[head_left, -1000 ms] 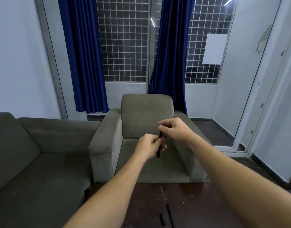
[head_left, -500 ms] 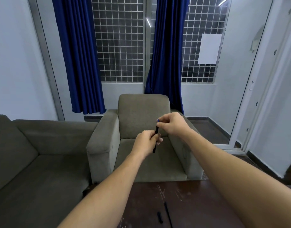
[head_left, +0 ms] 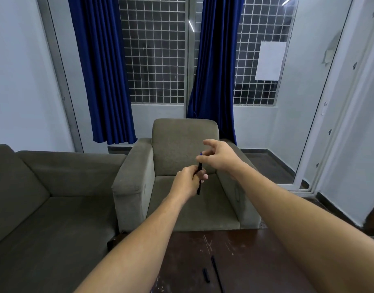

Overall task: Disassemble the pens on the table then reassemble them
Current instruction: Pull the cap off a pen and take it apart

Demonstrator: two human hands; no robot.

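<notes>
Pale walls point(head_left: 23, 70) to either side, seen over two bare forearms. At 9 o'clock, grey sofa point(head_left: 44, 197), cut off by the left edge. At 11 o'clock, blue curtain point(head_left: 101, 70); beside it at 12 o'clock, window grille point(head_left: 154, 49) of white squares. Just below centre, grey armchair point(head_left: 181, 142), facing this way, close beside the sofa's end.

In front of the armchair seat, left grip point(head_left: 187, 181), fingers curled round the middle of a black pen point(head_left: 199, 180). Pen held in the air, near upright, lower end poking out at 6 o'clock of that grip, blue-tipped upper end up at 12 o'clock.

At that upper end, right grip point(head_left: 220, 158): thumb across the pen, forefinger lifted, other fingers spread. Pinch or mere touch: impossible to tell.

Behind, at 1 o'clock, second blue curtain point(head_left: 215, 70).

At 6 o'clock, dark scratched surface point(head_left: 255, 261) between the forearms. On it, short black piece point(head_left: 205, 275) and, just at its 3 o'clock, long thin black rod point(head_left: 216, 273), not touching.

At 2 o'clock, white sheet point(head_left: 269, 61) on the grille. At 3 o'clock, glass door point(head_left: 321, 123).
</notes>
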